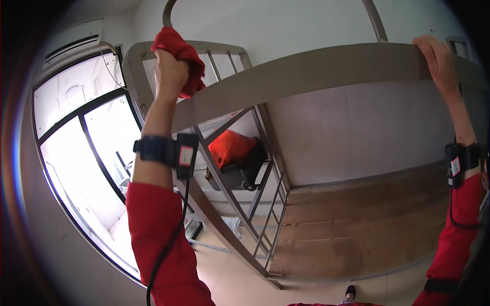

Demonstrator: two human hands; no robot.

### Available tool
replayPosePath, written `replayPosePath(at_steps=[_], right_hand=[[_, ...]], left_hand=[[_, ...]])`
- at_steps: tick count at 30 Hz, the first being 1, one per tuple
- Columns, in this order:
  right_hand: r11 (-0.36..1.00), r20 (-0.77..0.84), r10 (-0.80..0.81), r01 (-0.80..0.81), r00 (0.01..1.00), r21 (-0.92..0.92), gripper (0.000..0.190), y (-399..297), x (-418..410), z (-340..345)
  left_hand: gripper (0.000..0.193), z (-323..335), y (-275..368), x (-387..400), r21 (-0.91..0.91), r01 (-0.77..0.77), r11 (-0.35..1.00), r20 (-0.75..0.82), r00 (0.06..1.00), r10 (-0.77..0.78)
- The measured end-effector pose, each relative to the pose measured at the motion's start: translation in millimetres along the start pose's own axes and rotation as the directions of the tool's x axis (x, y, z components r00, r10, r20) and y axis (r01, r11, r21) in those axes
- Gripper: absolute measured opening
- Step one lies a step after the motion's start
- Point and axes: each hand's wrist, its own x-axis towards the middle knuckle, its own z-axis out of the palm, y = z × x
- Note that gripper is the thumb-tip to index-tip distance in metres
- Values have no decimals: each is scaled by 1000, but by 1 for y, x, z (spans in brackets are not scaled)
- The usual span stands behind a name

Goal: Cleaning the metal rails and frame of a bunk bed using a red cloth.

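Observation:
My left hand (171,74) is closed on a bunched red cloth (182,49) at the curved guard rail post of a metal bunk bed. The cloth lies against the left part of the bed's upper side rail (306,70). My right hand (438,63) rests over the top edge of that rail near its right part, fingers bent over the metal, with no cloth in it. Below the rail is the lower bunk's wooden board (337,225). Both wrists carry a strapped black device with a cable.
A bed ladder (273,218) stands at the lower bunk's end. Behind the frame, an orange-red plastic bag (231,147) sits by a dark suitcase (233,178). A glazed door (76,153) is at left, an air conditioner (72,44) above it.

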Motion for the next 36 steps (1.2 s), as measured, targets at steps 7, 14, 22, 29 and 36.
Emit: replayPosePath(at_steps=[7, 14, 22, 29, 36], right_hand=[[1000, 27, 16, -16, 999, -17, 24, -8, 4, 0], [994, -37, 3, -7, 999, -109, 22, -17, 4, 1], [996, -98, 70, -74, 993, -47, 27, -32, 7, -4], [993, -158, 79, -64, 984, 98, 24, -47, 1, 1], [960, -103, 57, -26, 993, 281, 16, -38, -2, -2]], left_hand=[[57, -35, -2, -71, -126, -212, 969, -56, 977, 207], [62, -25, -9, -137, -40, -366, 930, -220, 911, 349], [59, 26, 104, -170, 24, -560, 828, -134, 819, 557], [46, 78, 266, -186, -262, -716, 647, -111, 689, 716], [43, 81, 300, -177, -192, -803, 563, -227, 595, 771]])
